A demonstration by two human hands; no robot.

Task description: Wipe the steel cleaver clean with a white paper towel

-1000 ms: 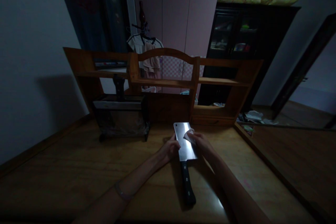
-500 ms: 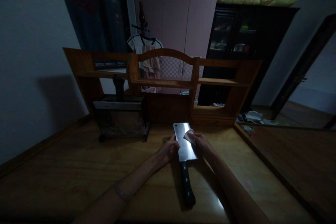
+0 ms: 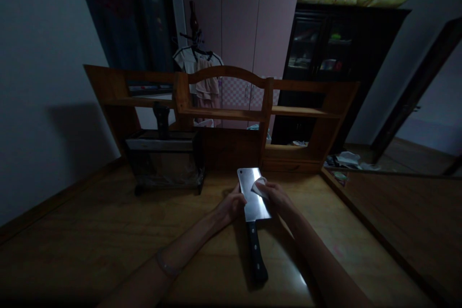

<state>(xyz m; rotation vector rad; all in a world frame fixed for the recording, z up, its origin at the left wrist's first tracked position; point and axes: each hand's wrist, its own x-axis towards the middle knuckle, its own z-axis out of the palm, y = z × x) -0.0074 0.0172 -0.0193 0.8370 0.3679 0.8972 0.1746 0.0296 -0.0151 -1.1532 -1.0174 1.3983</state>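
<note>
A cleaver point(image 3: 249, 204) with a shiny broad blade and a black riveted handle points away from me over the wooden table. My left hand point(image 3: 233, 205) grips the blade's left edge, thumb on its face and the other fingers partly hidden beneath. On the upper right of the blade, my right hand point(image 3: 273, 196) pinches a white tissue or small cloth point(image 3: 259, 185) against the metal. The handle extends toward me with neither hand on it.
A dark knife block point(image 3: 164, 161) with a black-handled knife stands at left on the wooden table point(image 3: 108, 231). Behind the cleaver rises a wooden shelf unit point(image 3: 231, 114). A raised edge point(image 3: 364, 221) borders the table's right side.
My hands and the cleaver stay nearly in place. The white tissue or cloth has shifted very slightly on the blade, and the whole view has moved a little.
</note>
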